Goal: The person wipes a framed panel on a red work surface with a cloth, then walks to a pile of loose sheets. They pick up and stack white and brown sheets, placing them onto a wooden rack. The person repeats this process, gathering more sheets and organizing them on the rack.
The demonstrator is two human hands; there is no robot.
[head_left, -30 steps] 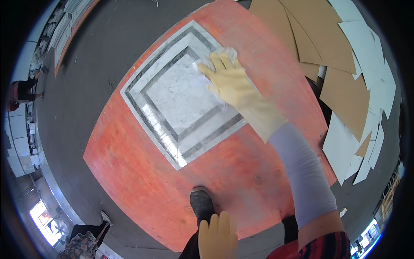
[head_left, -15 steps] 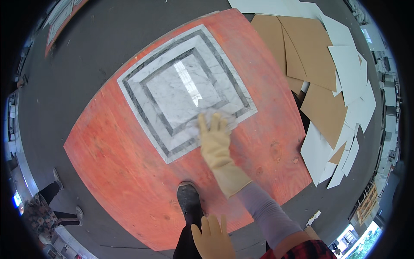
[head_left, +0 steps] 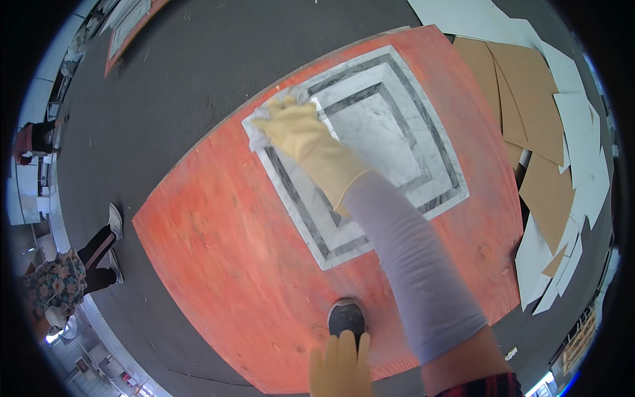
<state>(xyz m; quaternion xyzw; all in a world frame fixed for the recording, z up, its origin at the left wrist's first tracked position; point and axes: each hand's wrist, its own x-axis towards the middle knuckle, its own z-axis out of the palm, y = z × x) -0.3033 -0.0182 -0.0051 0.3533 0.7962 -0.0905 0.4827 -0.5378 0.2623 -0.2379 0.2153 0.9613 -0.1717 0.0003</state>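
My right hand (head_left: 301, 139), in a cream rubber glove, presses a greyish-white cloth (head_left: 258, 136) onto the far left corner of a polished marble panel (head_left: 380, 132). The panel is square, white with grey veins, and has two dark grey inlaid bands. Its fingers lie spread over the cloth, and part of the cloth is hidden under the palm. My left hand (head_left: 342, 370), gloved alike, hangs near the lower edge in front of my shoe, its fingers stretched out and apart, holding nothing.
The marble lies on a large red-stained wooden board (head_left: 211, 264), where my dark shoe (head_left: 346, 317) stands. Brown and white sheets (head_left: 522, 99) are spread at the right. A person in a floral top (head_left: 56, 284) is at the left, with another person (head_left: 33, 140) beyond. A second framed panel (head_left: 129, 30) lies far left.
My right hand has wiped the cloth from the panel's near right part to its far left corner. The view has shifted, so the board sits further right. My left hand stays low and open.
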